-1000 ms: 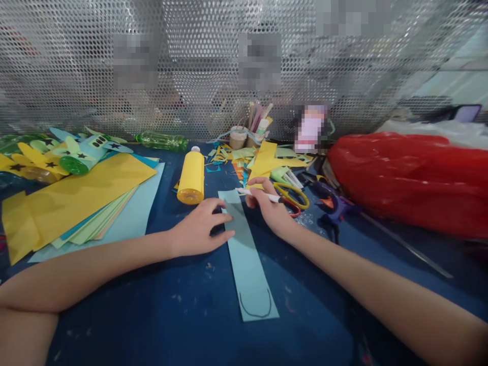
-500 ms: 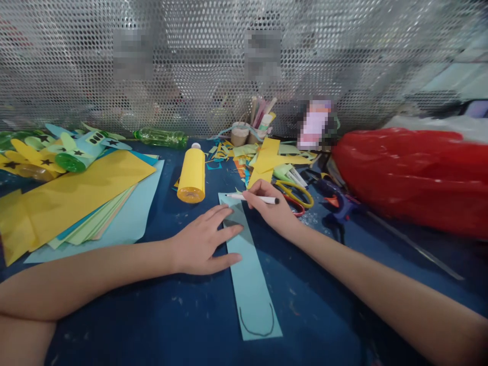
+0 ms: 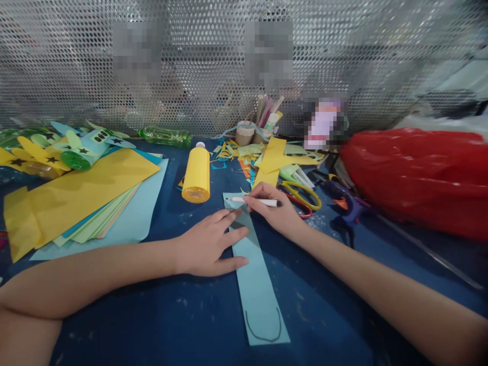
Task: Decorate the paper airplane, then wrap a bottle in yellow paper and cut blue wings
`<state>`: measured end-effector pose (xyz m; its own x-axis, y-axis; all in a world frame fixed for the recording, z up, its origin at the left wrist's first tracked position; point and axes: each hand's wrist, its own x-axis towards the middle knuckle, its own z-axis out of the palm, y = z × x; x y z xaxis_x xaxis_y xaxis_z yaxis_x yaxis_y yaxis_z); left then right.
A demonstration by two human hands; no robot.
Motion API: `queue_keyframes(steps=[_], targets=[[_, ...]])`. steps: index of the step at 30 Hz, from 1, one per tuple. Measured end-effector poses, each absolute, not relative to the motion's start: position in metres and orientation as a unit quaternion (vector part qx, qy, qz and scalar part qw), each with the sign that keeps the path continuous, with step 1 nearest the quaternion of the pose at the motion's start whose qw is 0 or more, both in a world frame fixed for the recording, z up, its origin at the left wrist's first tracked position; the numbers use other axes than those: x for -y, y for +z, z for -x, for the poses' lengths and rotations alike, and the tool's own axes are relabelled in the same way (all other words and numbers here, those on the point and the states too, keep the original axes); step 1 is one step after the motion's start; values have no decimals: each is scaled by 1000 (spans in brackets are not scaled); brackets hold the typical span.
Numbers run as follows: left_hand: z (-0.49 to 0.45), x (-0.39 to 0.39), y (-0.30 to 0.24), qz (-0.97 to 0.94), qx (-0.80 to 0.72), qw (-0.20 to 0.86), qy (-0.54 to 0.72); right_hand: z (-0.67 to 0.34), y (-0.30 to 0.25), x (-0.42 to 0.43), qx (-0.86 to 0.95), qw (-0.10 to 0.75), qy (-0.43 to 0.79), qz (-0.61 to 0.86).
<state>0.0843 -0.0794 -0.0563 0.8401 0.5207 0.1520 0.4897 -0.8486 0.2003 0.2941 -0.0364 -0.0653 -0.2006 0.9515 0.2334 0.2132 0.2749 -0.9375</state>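
A light blue paper strip (image 3: 256,274) lies lengthwise on the dark blue table, with a black U-shaped line drawn across its near end. My left hand (image 3: 213,244) rests flat on the strip's left side, fingers spread. Pinched in my right hand (image 3: 272,206) is a white marker (image 3: 249,201) with a black end, its tip at the strip's far left edge. Just beyond my left hand stands a bottle wrapped in yellow paper (image 3: 196,175). Yellow-handled scissors (image 3: 305,195) lie beside my right hand, partly hidden by it.
Sheets of coloured paper (image 3: 87,193) and paper-decorated bottles (image 3: 86,150) lie at the left. A green bottle (image 3: 164,136), paper scraps (image 3: 274,157) and a cup of sticks (image 3: 246,134) sit along the perforated metal screen (image 3: 213,61). At right are a glue gun (image 3: 348,206) and red plastic bag (image 3: 415,178).
The whole view has shifted slightly, so things appear a little further right. My right hand and the marker tip have moved slightly toward me along the strip's far end. My left hand stays on the strip.
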Motion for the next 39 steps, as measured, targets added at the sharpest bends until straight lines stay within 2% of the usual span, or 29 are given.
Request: queue_keyframes(steps=[14,39], targets=[[-84,79,-57,-955,-267,77,101,-291,-66,37,664,437,414,442],[-84,79,-58,-953,-273,87,94,-293,-67,39,657,469,305,505]])
